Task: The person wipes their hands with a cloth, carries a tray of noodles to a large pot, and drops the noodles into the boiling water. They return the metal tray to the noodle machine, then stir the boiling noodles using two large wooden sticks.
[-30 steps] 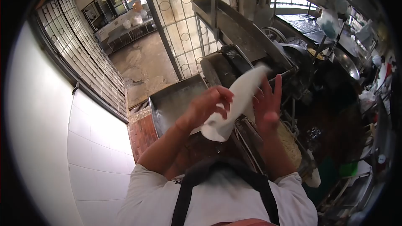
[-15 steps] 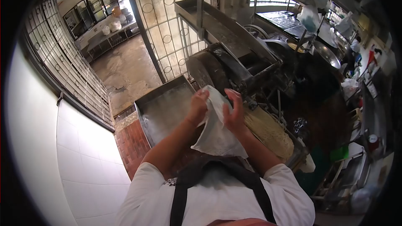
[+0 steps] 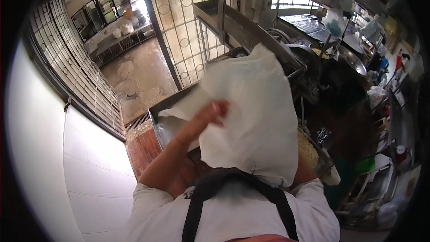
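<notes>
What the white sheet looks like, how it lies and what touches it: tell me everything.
The white sheet is broad, thin and limp-looking, with soft creases and uneven edges; dough or cloth, I cannot tell. It is spread open before the chest, rising to a rounded peak. The blurred left hand is in front of it, contact unclear. It hides the right hand, so any grip there is unseen.

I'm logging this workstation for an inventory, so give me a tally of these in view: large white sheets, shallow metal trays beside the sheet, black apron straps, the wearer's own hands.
White sheet: 1
Metal tray: 1
Black apron straps: 2
Hands: 1, the left hand; the right hand is hidden behind the sheet
Total: 5
</notes>
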`<state>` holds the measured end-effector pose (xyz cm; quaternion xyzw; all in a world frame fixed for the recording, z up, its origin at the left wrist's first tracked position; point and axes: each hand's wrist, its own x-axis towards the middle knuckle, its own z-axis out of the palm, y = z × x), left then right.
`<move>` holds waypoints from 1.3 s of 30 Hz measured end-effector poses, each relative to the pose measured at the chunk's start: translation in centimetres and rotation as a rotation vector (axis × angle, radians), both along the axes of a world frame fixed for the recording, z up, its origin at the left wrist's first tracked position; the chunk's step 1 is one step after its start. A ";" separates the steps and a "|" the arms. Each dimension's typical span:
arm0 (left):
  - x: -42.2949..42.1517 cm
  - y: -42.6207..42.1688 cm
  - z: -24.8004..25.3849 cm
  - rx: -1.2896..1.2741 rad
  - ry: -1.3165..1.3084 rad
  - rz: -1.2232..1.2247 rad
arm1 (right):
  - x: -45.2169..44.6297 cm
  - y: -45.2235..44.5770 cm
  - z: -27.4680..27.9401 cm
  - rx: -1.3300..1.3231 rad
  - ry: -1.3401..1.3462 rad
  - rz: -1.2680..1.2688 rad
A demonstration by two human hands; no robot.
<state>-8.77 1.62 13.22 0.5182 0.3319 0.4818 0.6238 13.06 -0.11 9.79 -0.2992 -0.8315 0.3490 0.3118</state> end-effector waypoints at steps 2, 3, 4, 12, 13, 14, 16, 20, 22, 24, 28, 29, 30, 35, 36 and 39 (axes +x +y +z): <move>0.1 -0.4 -2.2 0.256 0.492 -0.564 | -1.4 -0.1 3.2 0.123 -0.198 0.087; -0.1 1.2 -6.5 0.258 0.241 -0.647 | -2.4 0.2 4.4 0.130 -0.243 0.100; 0.2 1.8 -8.7 0.157 0.125 -0.664 | -3.1 0.4 5.1 0.136 -0.268 0.110; 4.9 0.8 -8.2 -0.401 -0.605 -0.433 | -1.9 3.9 -1.4 0.178 -0.200 0.057; 5.0 0.9 -8.1 -0.396 -0.617 -0.380 | -1.9 2.8 -2.6 0.074 -0.105 0.035; 4.9 0.8 -8.3 -0.376 -0.605 -0.335 | -2.1 2.3 -3.5 -0.016 -0.030 0.020; 4.5 0.7 -8.5 -0.341 -0.577 -0.257 | -2.8 1.3 -4.9 -0.214 0.151 -0.009; 3.0 2.7 -9.3 -0.302 -0.553 -0.121 | -3.9 1.2 -5.9 -0.386 0.323 -0.032; 2.4 3.7 -10.0 -0.224 -0.466 -0.036 | -4.3 1.2 -6.1 -0.417 0.354 -0.036; 2.0 4.3 -10.7 -0.090 -0.304 0.062 | -4.4 1.3 -6.2 -0.438 0.373 -0.039; 0.7 5.2 -10.9 0.258 0.139 0.220 | -4.6 1.0 -6.4 -0.457 0.390 -0.036; 0.1 5.9 -11.0 0.313 0.216 0.238 | -4.8 0.9 -6.6 -0.460 0.395 -0.034; -0.6 6.8 -11.1 0.331 0.246 0.228 | -4.9 1.0 -6.5 -0.456 0.390 -0.026; -1.7 6.6 -13.0 0.288 0.276 -0.047 | -4.8 2.3 -3.3 -0.293 0.216 0.088; -1.7 5.8 -12.9 0.304 0.288 -0.099 | -4.9 2.5 -2.4 -0.251 0.178 0.118; -1.7 4.6 -14.0 0.173 0.110 -0.244 | -5.6 3.8 0.2 -0.109 0.027 0.216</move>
